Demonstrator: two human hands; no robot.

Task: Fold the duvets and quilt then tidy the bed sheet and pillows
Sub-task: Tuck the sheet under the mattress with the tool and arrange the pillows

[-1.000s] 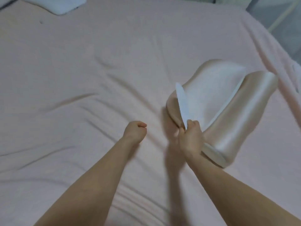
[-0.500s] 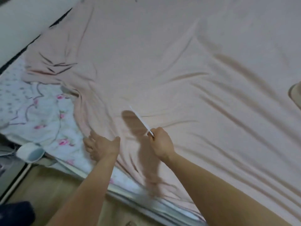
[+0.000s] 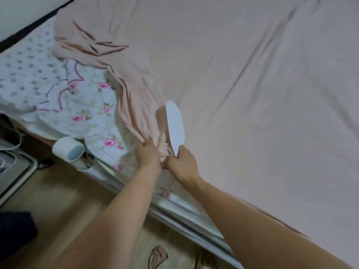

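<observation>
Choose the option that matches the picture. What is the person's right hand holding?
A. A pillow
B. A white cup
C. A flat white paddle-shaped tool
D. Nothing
C: the right hand grips the narrow end of a flat white paddle-shaped tool that stands up over the pink bed sheet, while the left hand pinches the sheet's bunched edge.

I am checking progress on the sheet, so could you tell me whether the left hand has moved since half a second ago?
Yes: the left hand moved rightwards along the pink bed sheet edge, away from the floral mattress cover.
</observation>
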